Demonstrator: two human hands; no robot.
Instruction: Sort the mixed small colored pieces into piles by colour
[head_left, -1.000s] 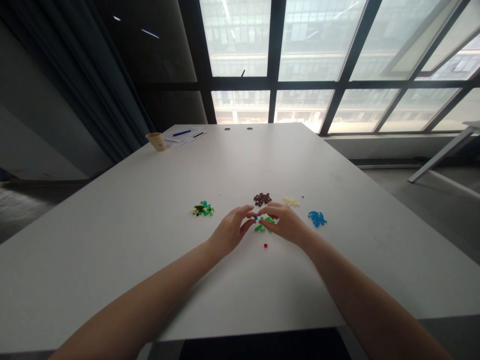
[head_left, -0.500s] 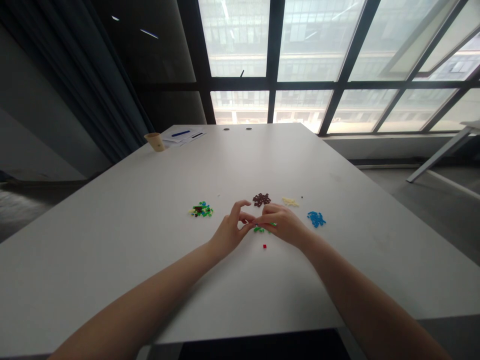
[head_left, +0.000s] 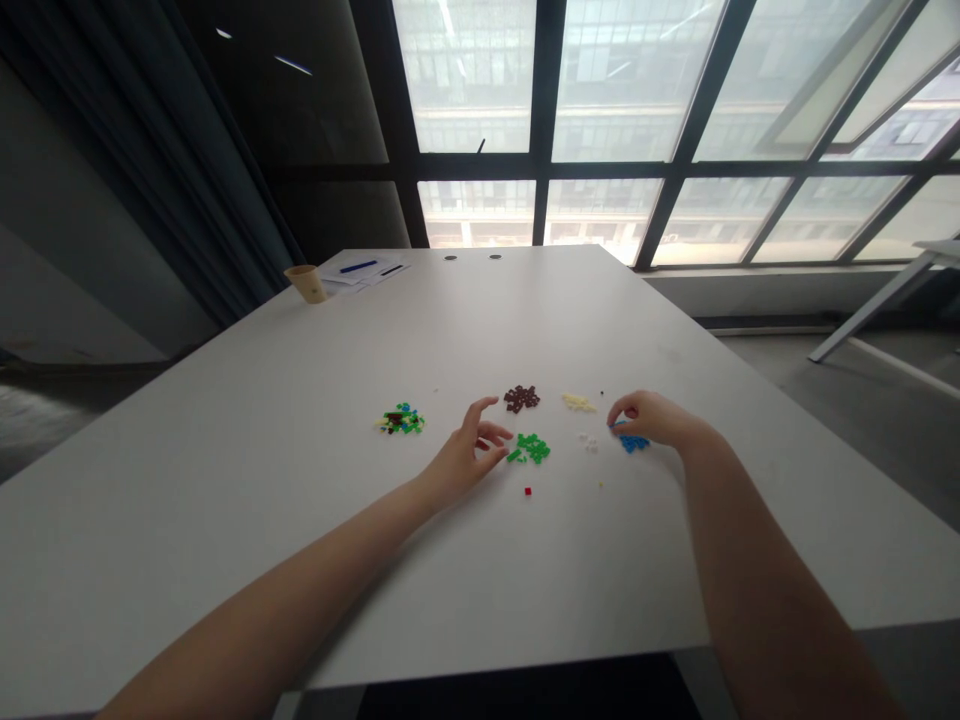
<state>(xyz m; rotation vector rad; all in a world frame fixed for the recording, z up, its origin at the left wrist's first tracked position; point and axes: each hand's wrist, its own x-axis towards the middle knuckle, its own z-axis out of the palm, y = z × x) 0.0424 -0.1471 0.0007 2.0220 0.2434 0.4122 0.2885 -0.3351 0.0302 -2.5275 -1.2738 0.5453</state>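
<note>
My left hand (head_left: 469, 450) rests on the table with its fingers apart, at the left edge of a pile of small green bricks (head_left: 533, 447). Nothing shows between its fingers. Over a pile of blue bricks (head_left: 634, 442) my right hand (head_left: 646, 415) is closed in a pinch. Its fingertips are at the pile's left side, and whatever they hold is too small to make out. Brown bricks (head_left: 522, 399) lie beyond the green pile, with cream-coloured pieces (head_left: 578, 402) to their right. A single red brick (head_left: 528, 491) sits in front of the green ones.
A mixed pile of coloured bricks (head_left: 401, 419) lies to the left. Several clear pieces (head_left: 589, 443) and one tiny yellow piece (head_left: 600, 485) are between the green and blue piles. A paper cup (head_left: 307, 285) and papers with pens (head_left: 360, 272) stand at the table's far left.
My right hand has moved right from beside my left fingers to the blue pile, uncovering the green bricks and clear pieces. My left hand has stayed nearly in place, its fingers now apart.
</note>
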